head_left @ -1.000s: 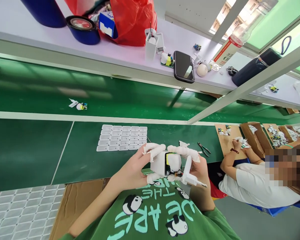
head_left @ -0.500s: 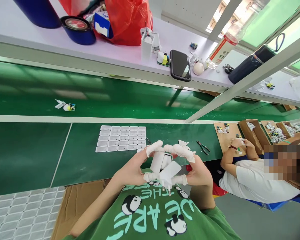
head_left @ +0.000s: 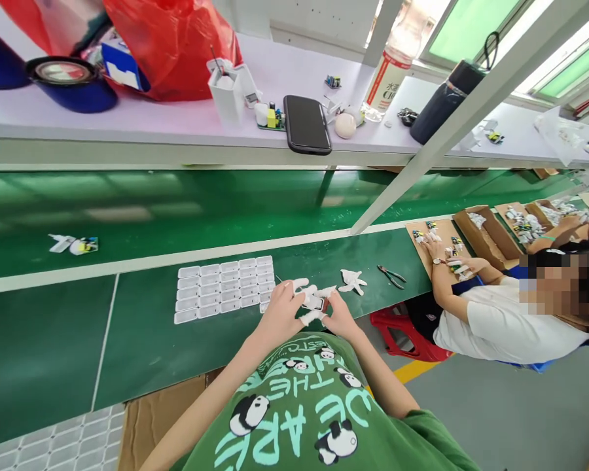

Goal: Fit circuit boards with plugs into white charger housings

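Between my hands, near the bench's front edge, is a small white plastic housing [head_left: 314,302]. My left hand [head_left: 285,307] grips it from the left, its fingertips wrapped in white covers. From the right, my right hand [head_left: 338,311] pinches the same housing, also with white-covered fingertips. The fingers hide much of the housing. Just left of my hands, rows of white open plastic cases [head_left: 220,286] lie on the green bench [head_left: 152,347]. A white glove-like piece [head_left: 353,281] rests to the right, beside pliers [head_left: 391,277].
A shelf [head_left: 142,127] above holds a phone [head_left: 307,124], a bottle [head_left: 385,78], a dark flask [head_left: 446,101] and a red bag [head_left: 177,52]. A slanted post [head_left: 422,154] crosses the right side. A person [head_left: 510,320] works at the right beside cardboard boxes [head_left: 485,239].
My hands have moved away from my body toward the bench edge and closer together, with the housing between them. The view has shifted, and the person's hands at right have moved over the cardboard.
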Tool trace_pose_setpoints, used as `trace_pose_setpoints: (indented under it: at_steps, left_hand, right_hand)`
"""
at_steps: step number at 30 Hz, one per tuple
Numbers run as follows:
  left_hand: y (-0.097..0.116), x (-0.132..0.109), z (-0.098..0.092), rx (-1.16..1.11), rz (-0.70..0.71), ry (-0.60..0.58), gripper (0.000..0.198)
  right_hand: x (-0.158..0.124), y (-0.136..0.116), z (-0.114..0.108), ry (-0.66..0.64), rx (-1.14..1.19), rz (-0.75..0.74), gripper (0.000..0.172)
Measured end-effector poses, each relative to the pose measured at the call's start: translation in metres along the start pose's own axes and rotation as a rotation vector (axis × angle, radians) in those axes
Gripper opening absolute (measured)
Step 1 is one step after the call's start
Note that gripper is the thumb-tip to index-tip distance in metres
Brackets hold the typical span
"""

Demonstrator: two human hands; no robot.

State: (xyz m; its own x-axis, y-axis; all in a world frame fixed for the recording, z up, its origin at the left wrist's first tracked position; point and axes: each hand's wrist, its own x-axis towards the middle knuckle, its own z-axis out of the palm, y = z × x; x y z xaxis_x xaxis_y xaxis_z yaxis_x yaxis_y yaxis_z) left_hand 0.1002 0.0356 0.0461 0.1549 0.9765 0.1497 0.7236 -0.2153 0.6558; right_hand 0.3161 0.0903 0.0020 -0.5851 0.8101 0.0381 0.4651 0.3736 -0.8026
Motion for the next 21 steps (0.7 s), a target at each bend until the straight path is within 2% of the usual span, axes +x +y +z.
trace_pose_setpoints:
  at_steps: [2, 4, 6, 8, 10, 14, 21]
  left_hand:
    - [-0.009, 0.010, 0.024, 0.065, -0.039, -0.024, 0.017]
    - [-0.020, 0.019, 0.046, 0.121, -0.061, -0.084, 0.014]
    - [-0.029, 0.024, 0.064, 0.168, -0.068, -0.154, 0.016]
    - [-0.036, 0.027, 0.078, 0.208, -0.079, -0.217, 0.027]
    - [-0.042, 0.030, 0.090, 0.238, -0.099, -0.267, 0.031]
    - [-0.053, 0.034, 0.110, 0.262, -0.152, -0.321, 0.026]
    - [-0.069, 0.020, 0.133, 0.203, -0.271, -0.291, 0.027]
  right_hand:
    - [-0.006, 0.030, 0.023, 0.044, -0.004, 0.055, 0.025]
    - [-0.012, 0.056, 0.043, 0.084, -0.005, 0.099, 0.028]
    - [-0.015, 0.076, 0.057, 0.117, -0.004, 0.130, 0.030]
    - [-0.016, 0.091, 0.066, 0.140, 0.003, 0.147, 0.029]
    - [-0.016, 0.103, 0.071, 0.151, 0.012, 0.151, 0.029]
    - [-0.017, 0.122, 0.075, 0.142, 0.016, 0.149, 0.029]
    - [-0.016, 0.142, 0.082, 0.123, -0.032, 0.151, 0.032]
